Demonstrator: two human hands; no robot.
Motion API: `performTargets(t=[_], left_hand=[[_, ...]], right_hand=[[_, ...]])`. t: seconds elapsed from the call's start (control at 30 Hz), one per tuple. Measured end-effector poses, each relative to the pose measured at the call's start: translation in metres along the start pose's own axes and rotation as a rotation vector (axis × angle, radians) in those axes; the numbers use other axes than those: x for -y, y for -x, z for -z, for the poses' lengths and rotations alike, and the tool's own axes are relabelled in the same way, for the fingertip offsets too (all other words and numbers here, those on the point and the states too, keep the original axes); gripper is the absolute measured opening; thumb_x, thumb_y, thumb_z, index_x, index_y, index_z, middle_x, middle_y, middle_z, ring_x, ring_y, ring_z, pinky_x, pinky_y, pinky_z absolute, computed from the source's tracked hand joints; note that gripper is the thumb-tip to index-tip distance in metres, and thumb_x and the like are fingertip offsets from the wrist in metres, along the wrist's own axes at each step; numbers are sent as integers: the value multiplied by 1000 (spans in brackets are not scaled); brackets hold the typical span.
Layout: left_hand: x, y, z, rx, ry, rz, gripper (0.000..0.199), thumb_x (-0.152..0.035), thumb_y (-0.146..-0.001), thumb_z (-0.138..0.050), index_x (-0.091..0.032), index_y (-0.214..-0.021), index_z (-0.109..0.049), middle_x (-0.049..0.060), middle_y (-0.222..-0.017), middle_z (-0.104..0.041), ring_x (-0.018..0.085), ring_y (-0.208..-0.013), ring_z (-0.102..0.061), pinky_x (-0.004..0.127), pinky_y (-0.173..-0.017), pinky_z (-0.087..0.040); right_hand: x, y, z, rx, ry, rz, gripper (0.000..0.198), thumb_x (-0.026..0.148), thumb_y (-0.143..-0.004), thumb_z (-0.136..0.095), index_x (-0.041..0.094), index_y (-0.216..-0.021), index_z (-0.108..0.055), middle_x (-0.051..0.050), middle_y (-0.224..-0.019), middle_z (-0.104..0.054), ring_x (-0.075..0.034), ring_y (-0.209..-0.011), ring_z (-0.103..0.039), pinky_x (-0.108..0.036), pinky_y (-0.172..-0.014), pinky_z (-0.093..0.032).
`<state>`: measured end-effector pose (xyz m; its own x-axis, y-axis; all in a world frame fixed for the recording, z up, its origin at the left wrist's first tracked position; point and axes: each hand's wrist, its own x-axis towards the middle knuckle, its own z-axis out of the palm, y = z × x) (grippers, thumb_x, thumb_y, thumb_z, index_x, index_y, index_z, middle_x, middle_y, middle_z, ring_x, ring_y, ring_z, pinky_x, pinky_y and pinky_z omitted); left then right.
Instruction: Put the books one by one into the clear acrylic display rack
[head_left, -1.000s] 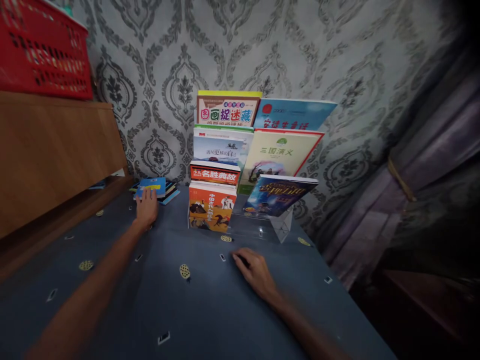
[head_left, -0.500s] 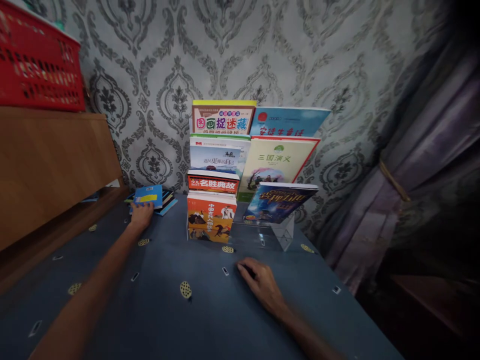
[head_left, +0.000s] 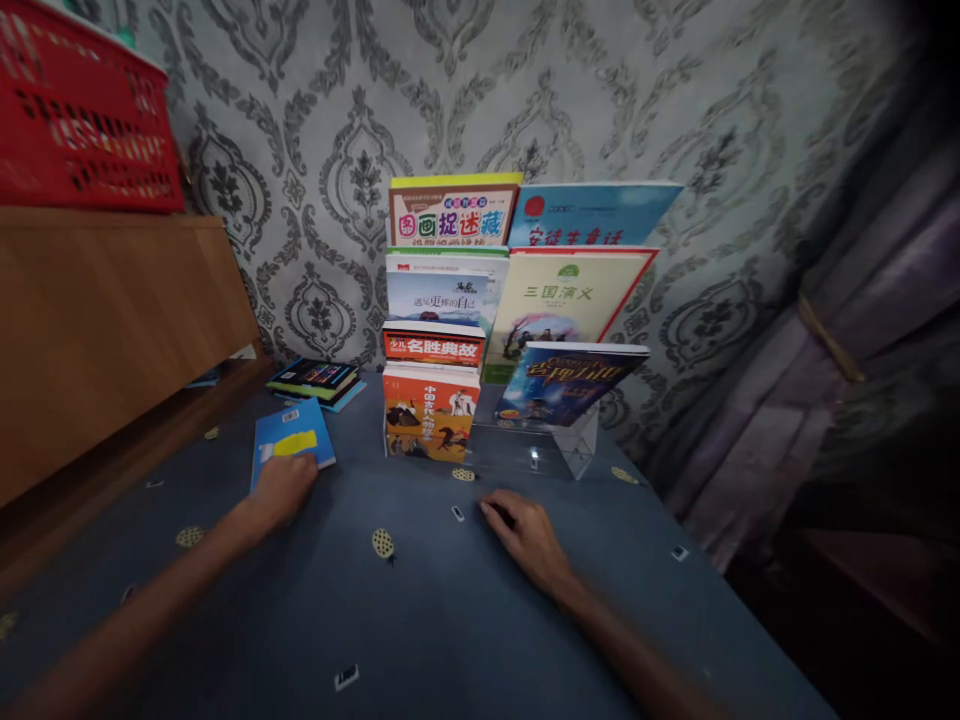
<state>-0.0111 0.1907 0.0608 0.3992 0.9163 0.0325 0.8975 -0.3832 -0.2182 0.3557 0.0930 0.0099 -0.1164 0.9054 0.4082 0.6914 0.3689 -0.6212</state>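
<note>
My left hand [head_left: 286, 486] grips the near edge of a blue book [head_left: 306, 420] with a yellow patch and a barcode. The book is in front of a small stack of books [head_left: 319, 380], whose top one has a black cover. My right hand [head_left: 527, 535] rests on the table with its fingers curled in and nothing visible in them. Beyond it stands a clear display rack [head_left: 577, 448]. An orange book [head_left: 431, 415] fills its front left place, and a dark blue book [head_left: 570, 385] leans at the front right. Taller books, such as a pale green one [head_left: 566, 290], rise behind them.
The table [head_left: 450, 620] has a dark blue cover with printed pineapples. A wooden cabinet [head_left: 120, 320] with a red basket [head_left: 90, 120] on top borders the left. Patterned wallpaper [head_left: 337, 150] is behind, and a tied curtain [head_left: 795, 420] hangs at the right.
My left hand has drawn the blue book off the stack toward me, uncovering the black book beneath. My right hand has stayed in place on the table. The view has shifted slightly.
</note>
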Motion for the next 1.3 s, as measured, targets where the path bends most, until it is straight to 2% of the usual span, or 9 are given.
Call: performTargets(t=[0.1,0.2,0.3,0.4,0.53,0.7,0.83,1.13,1.3], left_hand=[[-40,38,13,81,-16,-69,25,-5,-81,-48,-12,-91,-71,18,-82,-73,32,-82,-74,40,-74,-55],[-101,69,20,167,-1,-178,28,-2,-78,-52,-11,-97,-71,18,-82,-72,29,-75,-72,37,-65,-54],[-155,90,21,88,85,-381,35,-3,-78,-58,-11,-110,-69,22,-99,-71,32,-90,-69,37,-64,-54],[-177,97,20,38,191,-414,36,-5,-77,-61,-10,-112,-67,24,-108,-68,35,-99,-64,41,-70,-55],[-165,94,14,21,276,-398,36,-4,-81,-57,-13,-115,-64,18,-113,-67,32,-108,-61,45,-90,-53],[-141,94,0,-135,426,-367,35,-15,-98,-42,-21,-129,-58,11,-129,-64,26,-121,-57,45,-105,-46],[-118,85,-11,-158,411,-277,38,-23,-102,-40,-21,-136,-56,12,-137,-61,26,-125,-56,45,-104,-44],[-36,69,-35,-161,307,156,41,-29,-101,-39,-20,-133,-63,11,-133,-66,29,-118,-62,42,-99,-48],[-24,73,-47,-207,352,213,45,-29,-101,-33,-16,-131,-64,13,-124,-69,29,-115,-63,41,-98,-49]], right_hand=[[0,-1,-1,6,9,2,32,38,-97,-45,22,-85,-70,-7,-84,-75,-22,-76,-70,-33,-72,-55],[-1,-1,-1,3,22,-1,32,39,-96,-45,22,-85,-70,-6,-83,-75,-22,-74,-70,-33,-71,-55],[-1,2,-2,7,31,-5,32,38,-97,-46,22,-87,-71,-6,-86,-76,-22,-78,-70,-34,-74,-55],[5,8,-5,23,31,35,30,36,-98,-46,23,-92,-72,-7,-91,-76,-23,-85,-71,-36,-79,-56],[26,20,-18,43,-14,220,29,31,-102,-45,22,-105,-72,-10,-105,-76,-24,-101,-70,-41,-92,-56],[54,29,-39,193,42,417,35,32,-103,-49,18,-132,-61,-15,-137,-65,-26,-131,-57,-51,-113,-44],[58,30,-48,295,105,430,44,33,-101,-54,19,-144,-53,-15,-145,-59,-27,-139,-51,-53,-117,-41],[54,29,-48,357,157,412,41,34,-103,-51,21,-141,-55,-15,-146,-58,-28,-141,-49,-54,-117,-40],[55,24,-50,376,153,389,41,36,-104,-48,20,-141,-56,-14,-147,-57,-28,-142,-47,-54,-117,-38]])
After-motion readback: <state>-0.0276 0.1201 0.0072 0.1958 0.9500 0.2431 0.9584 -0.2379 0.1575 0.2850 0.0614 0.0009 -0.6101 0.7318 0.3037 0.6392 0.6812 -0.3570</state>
